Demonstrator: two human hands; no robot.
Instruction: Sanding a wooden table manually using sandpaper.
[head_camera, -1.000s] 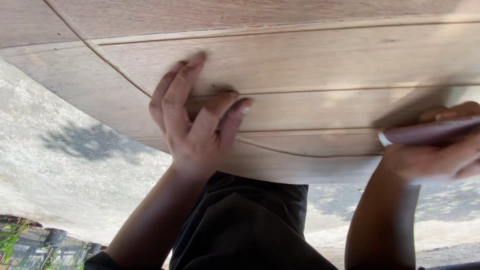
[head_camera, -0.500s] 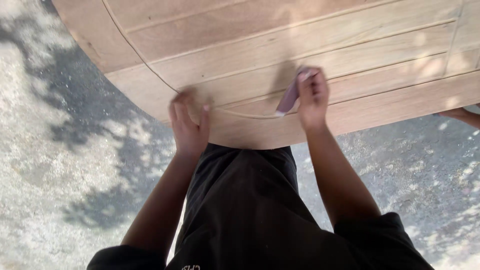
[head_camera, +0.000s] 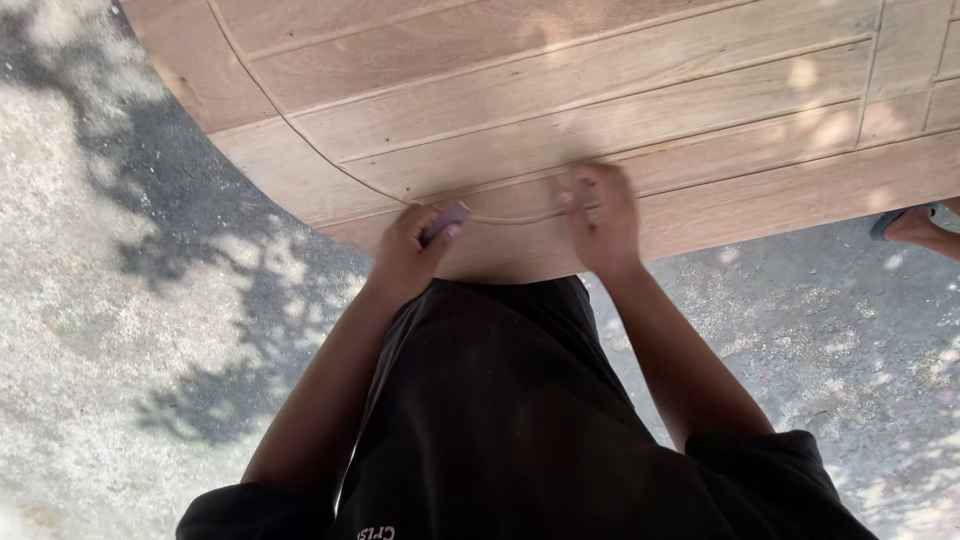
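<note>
Pale wood slats made up the round tabletop (head_camera: 620, 110), its curved rim nearest the person's body. The left hand (head_camera: 410, 250) was closed around a small purplish piece of sandpaper (head_camera: 447, 221) — pinched between thumb and fingers — pressed to the rim band just beyond its knuckles. The right hand (head_camera: 605, 225) lay to its right, fingers together and flat on the same band, apparently steadying. Done well, the sanding probably called for even pressure along the curve and grain, the paper kept flat. A sandalled foot (head_camera: 915, 225) showed far to the right, on the concrete ground (head_camera: 110, 330).
</note>
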